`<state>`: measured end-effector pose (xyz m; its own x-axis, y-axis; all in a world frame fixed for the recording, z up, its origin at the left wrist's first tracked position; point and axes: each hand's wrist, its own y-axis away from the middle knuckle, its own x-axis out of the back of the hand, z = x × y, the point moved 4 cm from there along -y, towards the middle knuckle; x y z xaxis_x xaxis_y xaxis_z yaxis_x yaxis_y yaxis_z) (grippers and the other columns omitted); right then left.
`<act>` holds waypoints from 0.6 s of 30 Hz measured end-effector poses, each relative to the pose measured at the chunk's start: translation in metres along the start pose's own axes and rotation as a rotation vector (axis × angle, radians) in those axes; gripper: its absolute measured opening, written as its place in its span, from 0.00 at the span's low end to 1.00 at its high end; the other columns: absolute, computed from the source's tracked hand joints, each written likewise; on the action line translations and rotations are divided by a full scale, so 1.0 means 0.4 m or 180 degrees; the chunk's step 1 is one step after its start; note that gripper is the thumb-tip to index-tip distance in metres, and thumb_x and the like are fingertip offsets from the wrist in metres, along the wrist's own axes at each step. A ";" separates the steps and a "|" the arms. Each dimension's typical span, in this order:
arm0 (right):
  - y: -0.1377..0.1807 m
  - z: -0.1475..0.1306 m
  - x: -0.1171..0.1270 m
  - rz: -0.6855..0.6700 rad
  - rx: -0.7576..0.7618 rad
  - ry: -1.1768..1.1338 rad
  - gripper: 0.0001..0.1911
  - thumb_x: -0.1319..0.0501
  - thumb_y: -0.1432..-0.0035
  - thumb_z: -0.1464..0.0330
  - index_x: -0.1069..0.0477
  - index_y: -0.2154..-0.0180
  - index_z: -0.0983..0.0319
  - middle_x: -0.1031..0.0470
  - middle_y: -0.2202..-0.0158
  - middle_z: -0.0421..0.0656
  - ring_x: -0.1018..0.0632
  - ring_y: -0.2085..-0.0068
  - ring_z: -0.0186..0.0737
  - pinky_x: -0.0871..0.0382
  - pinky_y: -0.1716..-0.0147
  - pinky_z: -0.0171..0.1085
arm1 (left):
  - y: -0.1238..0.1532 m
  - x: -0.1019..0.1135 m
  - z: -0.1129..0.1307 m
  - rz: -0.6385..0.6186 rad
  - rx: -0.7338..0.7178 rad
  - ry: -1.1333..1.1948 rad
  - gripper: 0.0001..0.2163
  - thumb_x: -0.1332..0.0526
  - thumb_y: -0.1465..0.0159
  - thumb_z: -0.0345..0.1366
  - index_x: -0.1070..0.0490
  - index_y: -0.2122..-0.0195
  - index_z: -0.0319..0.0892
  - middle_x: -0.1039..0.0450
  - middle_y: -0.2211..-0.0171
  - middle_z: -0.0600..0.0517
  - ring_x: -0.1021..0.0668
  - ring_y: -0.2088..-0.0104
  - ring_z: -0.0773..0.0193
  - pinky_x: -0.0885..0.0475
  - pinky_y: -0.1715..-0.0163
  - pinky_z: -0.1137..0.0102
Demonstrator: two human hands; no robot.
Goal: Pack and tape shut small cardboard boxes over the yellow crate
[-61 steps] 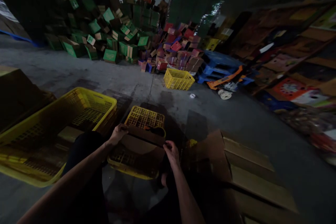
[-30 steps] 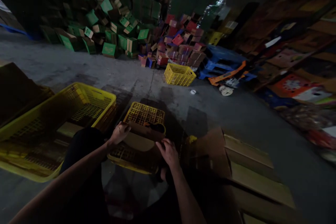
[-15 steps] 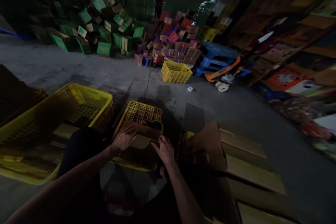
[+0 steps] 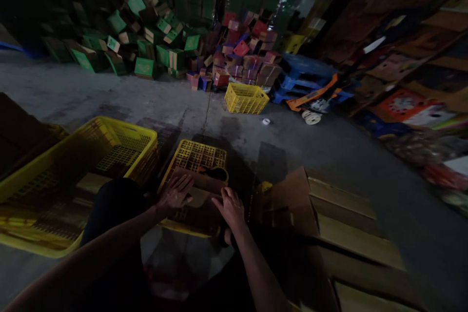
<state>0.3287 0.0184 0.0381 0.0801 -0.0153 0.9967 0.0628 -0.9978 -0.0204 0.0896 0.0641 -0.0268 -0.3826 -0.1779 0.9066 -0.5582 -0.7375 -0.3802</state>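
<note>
your left hand [image 4: 176, 193] has let go of the cardboard piece's [image 4: 199, 190] edge and now lies flat, fingers spread, on it; your right hand [image 4: 230, 207] slid inward, pressing it lower into the small yellow crate [image 4: 199, 156].

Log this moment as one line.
left hand: flat on cardboard piece | right hand: on cardboard edge | under: small yellow crate | floor: concrete

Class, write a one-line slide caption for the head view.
Both hands, left hand and right hand, press flat on a cardboard piece atop an upturned yellow crate.
</note>
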 end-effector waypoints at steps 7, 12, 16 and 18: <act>0.013 0.004 -0.042 -0.0087 -0.0103 0.0052 0.28 0.46 0.30 0.57 0.36 0.34 0.59 0.34 0.35 0.52 0.27 0.42 0.54 0.29 0.47 0.46 | 0.001 -0.019 -0.004 -0.0029 0.0096 -0.0032 0.25 0.46 0.30 0.44 0.34 0.33 0.42 0.37 0.33 0.41 0.34 0.33 0.48 0.47 0.33 0.54; 0.018 0.002 -0.050 -0.0115 -0.0076 0.0079 0.29 0.47 0.30 0.57 0.39 0.32 0.60 0.36 0.34 0.52 0.27 0.42 0.54 0.29 0.47 0.46 | 0.002 -0.020 0.000 -0.0013 0.0070 -0.0125 0.25 0.45 0.31 0.44 0.33 0.34 0.41 0.37 0.33 0.40 0.34 0.33 0.46 0.46 0.33 0.54; 0.023 0.001 -0.061 -0.0108 -0.0113 -0.0005 0.31 0.47 0.30 0.58 0.41 0.31 0.62 0.38 0.32 0.54 0.28 0.40 0.56 0.29 0.45 0.47 | 0.005 -0.021 0.005 0.0048 0.0078 -0.0155 0.25 0.45 0.30 0.43 0.34 0.34 0.42 0.38 0.33 0.40 0.34 0.33 0.47 0.47 0.33 0.55; 0.026 0.003 -0.073 -0.0064 -0.0139 -0.0063 0.31 0.47 0.30 0.58 0.42 0.31 0.62 0.40 0.31 0.54 0.30 0.37 0.57 0.31 0.43 0.48 | 0.008 -0.020 0.009 0.0082 0.0086 -0.0166 0.25 0.45 0.30 0.42 0.35 0.33 0.41 0.38 0.33 0.39 0.34 0.33 0.47 0.48 0.32 0.54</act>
<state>0.3283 0.0085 0.0086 0.0990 0.0056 0.9951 0.0212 -0.9998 0.0035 0.0936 0.0609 -0.0348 -0.3574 -0.2303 0.9051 -0.5284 -0.7493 -0.3993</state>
